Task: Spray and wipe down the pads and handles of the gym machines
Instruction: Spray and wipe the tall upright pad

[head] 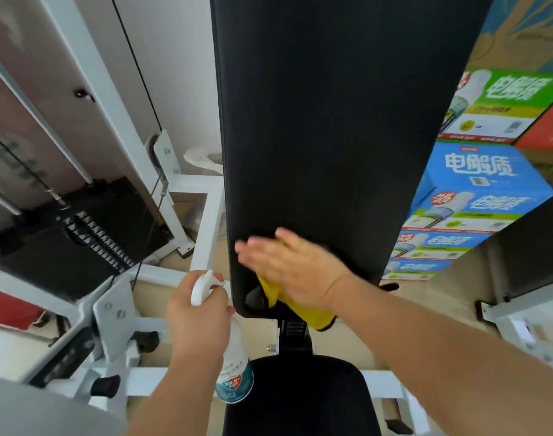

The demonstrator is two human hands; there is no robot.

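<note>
Right hand [295,272]: fingers straight and flat, pressing a yellow microfibre cloth [303,313] against the lower end of the long black padded backrest [332,121]; its blur suggests it is mid-wipe.
Left hand [196,322]: curled round a white plastic spray bottle [234,372], just beside the backrest's corner.
Progress: backrest under way; the black seat pad [300,398] and the handles likely remain.

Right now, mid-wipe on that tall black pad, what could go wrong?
The yellow cloth hangs past the lower edge of the tall black padded backrest under the flat right hand, so it might slip free. The white plastic spray bottle in the left hand sits right beside that edge and could bump it.
</note>
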